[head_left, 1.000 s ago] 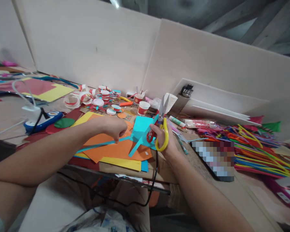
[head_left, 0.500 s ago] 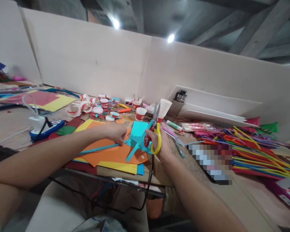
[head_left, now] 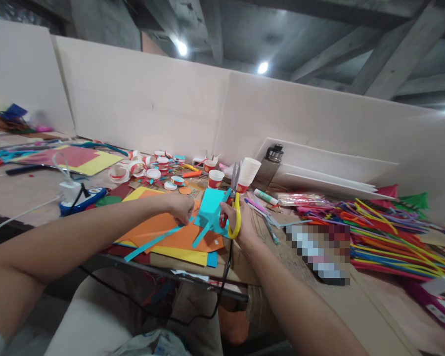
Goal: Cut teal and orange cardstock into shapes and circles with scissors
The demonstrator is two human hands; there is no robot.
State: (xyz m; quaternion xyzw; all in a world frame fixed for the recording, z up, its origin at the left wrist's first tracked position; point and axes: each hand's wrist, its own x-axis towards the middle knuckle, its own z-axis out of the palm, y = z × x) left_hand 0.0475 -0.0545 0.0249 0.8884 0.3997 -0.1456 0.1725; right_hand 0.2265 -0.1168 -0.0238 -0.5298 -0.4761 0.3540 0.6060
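In the head view, the left hand [head_left: 181, 207] had its fingers curled closed on a blue strip [head_left: 154, 242], whose free end pointed to 8 o'clock over orange paper [head_left: 144, 224]. The right hand [head_left: 243, 220] had its fingers wrapped round the handles of the scissors [head_left: 238, 217], their slightly parted blades aimed at 12 o'clock. Turquoise paper [head_left: 209, 200] lay between the hands, with a paper cup [head_left: 215, 179] at its 12 o'clock and a glue stick [head_left: 266, 197] at the right hand's 1 o'clock

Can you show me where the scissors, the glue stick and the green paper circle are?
Scissors [head_left: 238, 216]: head view, on the yellow handle.
Glue stick [head_left: 266, 198]: head view, middle of its barrel.
Green paper circle [head_left: 109, 200]: head view, on its visible surface.
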